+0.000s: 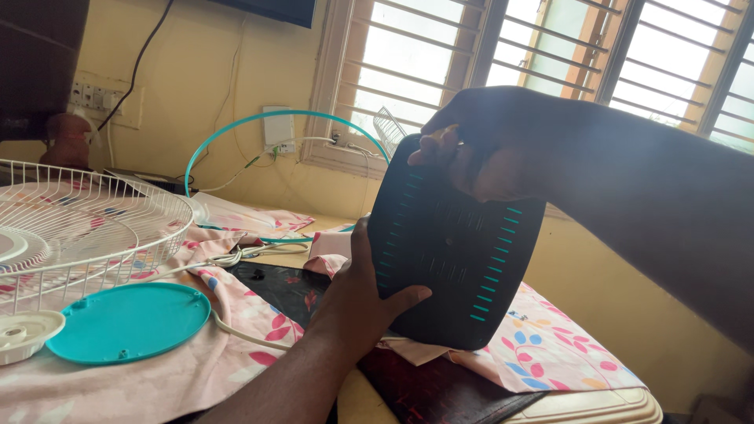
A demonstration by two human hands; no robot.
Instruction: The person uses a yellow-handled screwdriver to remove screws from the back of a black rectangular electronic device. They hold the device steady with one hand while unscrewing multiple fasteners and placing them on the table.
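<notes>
Above the middle of the table, both hands hold a dark fan housing (455, 251) with rows of teal slots down its sides. My left hand (357, 302) is closed on its lower left edge, thumb lying across the face and fingers hidden behind. My right hand (479, 149) is clamped over the top edge, fingers curled down onto the face. The housing stands nearly upright, tilted a little toward me, its bottom edge just above or resting on the pink floral cloth (542, 345) that covers the table; I cannot tell which.

Judging by the loose parts, the fan is apart and the housing is being turned over for inspection or fitting. The next move calls for a steady two-handed hold so that the housing does not slip while it is turned.

Toward the left edge of the table lie a round teal cover (129, 322), a small white cap (23, 334) touching it, and a white wire grille (86, 228) behind them. A white cable (236, 334) runs across the cloth, and a teal ring (287, 116) leans at the far edge below the barred window (542, 55)
</notes>
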